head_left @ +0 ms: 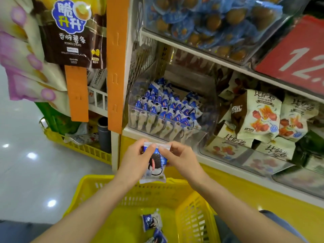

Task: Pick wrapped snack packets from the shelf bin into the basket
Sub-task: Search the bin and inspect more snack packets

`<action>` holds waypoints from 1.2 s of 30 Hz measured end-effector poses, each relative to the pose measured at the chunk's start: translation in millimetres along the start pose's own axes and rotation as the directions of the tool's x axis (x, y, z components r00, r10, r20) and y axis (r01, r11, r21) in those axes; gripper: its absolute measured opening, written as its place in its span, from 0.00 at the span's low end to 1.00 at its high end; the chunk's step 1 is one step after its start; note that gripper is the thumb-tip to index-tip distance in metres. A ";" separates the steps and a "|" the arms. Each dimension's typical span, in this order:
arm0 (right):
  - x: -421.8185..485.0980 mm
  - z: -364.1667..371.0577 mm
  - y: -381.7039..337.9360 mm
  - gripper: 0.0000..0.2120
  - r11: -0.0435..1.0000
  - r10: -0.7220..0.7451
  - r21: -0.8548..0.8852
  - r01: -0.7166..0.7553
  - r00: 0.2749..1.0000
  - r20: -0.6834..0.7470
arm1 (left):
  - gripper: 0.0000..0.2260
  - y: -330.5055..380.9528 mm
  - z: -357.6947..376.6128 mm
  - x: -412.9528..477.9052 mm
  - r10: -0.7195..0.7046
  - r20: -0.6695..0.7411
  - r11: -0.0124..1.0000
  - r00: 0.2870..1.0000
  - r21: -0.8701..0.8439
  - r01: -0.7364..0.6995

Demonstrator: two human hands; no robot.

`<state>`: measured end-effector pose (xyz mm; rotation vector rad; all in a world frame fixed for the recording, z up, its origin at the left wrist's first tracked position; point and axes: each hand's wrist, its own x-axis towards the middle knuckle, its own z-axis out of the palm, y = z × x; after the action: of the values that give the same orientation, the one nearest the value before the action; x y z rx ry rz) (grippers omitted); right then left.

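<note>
Both hands pinch one blue-and-white wrapped snack packet [154, 165] by its crimped top edge. The left hand [134, 155] closes thumb and fingertips on the upper left corner, and the right hand [181, 156] curls its fingers over the upper right. The packet hangs upright between them, in front of the shelf's white lip and just above the far rim of the yellow slatted plastic basket [98, 180]. Two matching packets [151, 222] lie on the basket's floor near its right wall. Directly above the hands, the clear plastic shelf bin [209, 109] holds rows of the same packets standing on end. To its right, white snack bags printed in red and orange [259, 116] fill the next bin. On the shelf above, a bin of blue-wrapped brown snacks [210, 20] sits beside a red price sign with white numerals [298, 55]. A yellow base panel [245, 190] runs under the shelf. At left, a brown potato-stick bag [70, 32] hangs beside an orange strip [114, 64], over a second yellow basket [78, 146] standing on the glossy pale floor [26, 137], which reflects ceiling lights. Both bare forearms rise from the lower corners and converge over the basket, wrists bent slightly inward, palms turned toward each other.
</note>
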<state>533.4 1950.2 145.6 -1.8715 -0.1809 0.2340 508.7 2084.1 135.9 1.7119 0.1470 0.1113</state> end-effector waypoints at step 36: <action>-5.4 -28.3 11.5 0.20 0.943 0.178 -0.312 -0.118 0.969 0.172 | 0.06 -8.5 -4.7 5.9 0.200 -0.139 0.962 0.970 0.215 -0.167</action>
<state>535.3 1919.3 143.5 -2.1665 -0.2205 0.5227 513.5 2090.9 128.0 1.9180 0.1205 0.3840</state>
